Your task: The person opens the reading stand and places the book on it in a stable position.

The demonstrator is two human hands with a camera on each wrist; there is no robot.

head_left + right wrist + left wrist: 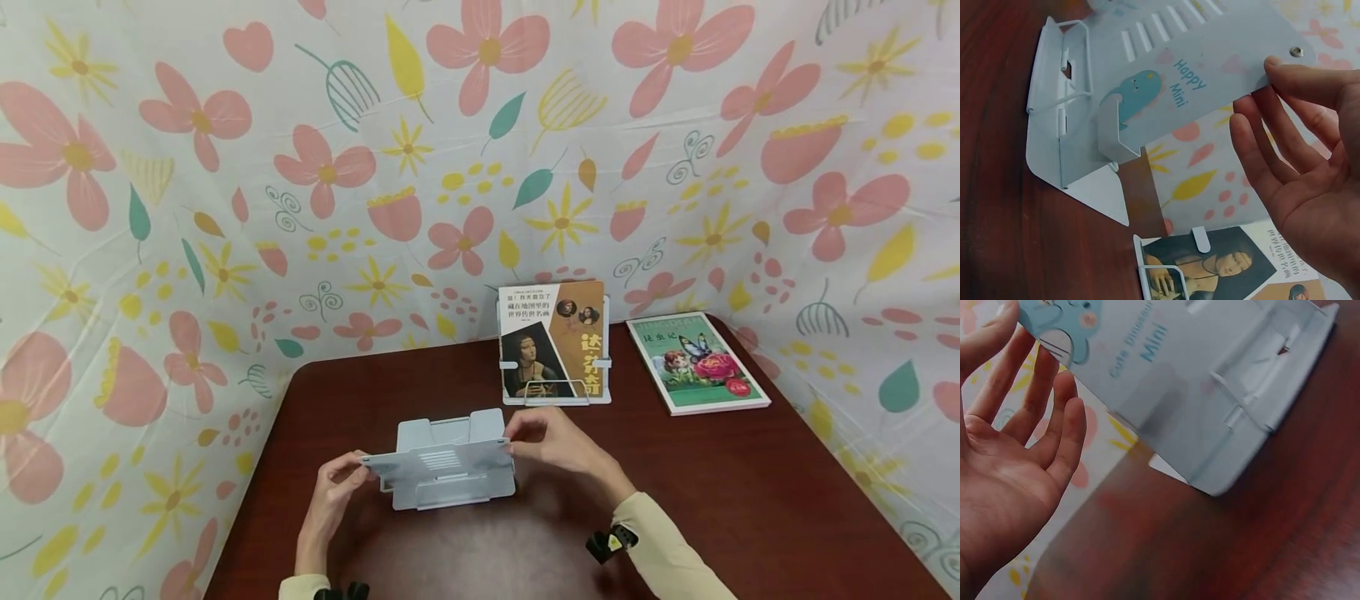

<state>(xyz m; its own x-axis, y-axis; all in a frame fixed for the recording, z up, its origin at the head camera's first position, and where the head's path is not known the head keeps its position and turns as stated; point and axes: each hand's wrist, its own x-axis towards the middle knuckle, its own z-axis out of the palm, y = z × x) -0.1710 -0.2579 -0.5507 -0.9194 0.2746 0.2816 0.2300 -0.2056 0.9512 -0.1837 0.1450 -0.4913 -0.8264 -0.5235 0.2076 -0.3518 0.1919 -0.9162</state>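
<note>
A pale metal book stand (480, 457) with slots, wire page holders and a blue dinosaur print stands on the table, its back panel tilted. My left hand (328, 500) pinches the panel's left corner between thumb and fingers. At the opposite corner, my right hand (561, 446) grips the edge, thumb on the printed face. The left wrist view shows the words "Cute Dinosaur Mini" on the panel (1141, 369). "Happy Mini" is legible on the same stand (1210, 69) in the right wrist view. No book rests on this stand.
Behind my right hand, a book with a portrait cover (555, 333) leans upright in a second stand (606, 398). A green book with a butterfly cover (701, 362) lies flat at the right. The dark red table (720, 492) meets a floral cloth backdrop (337, 275).
</note>
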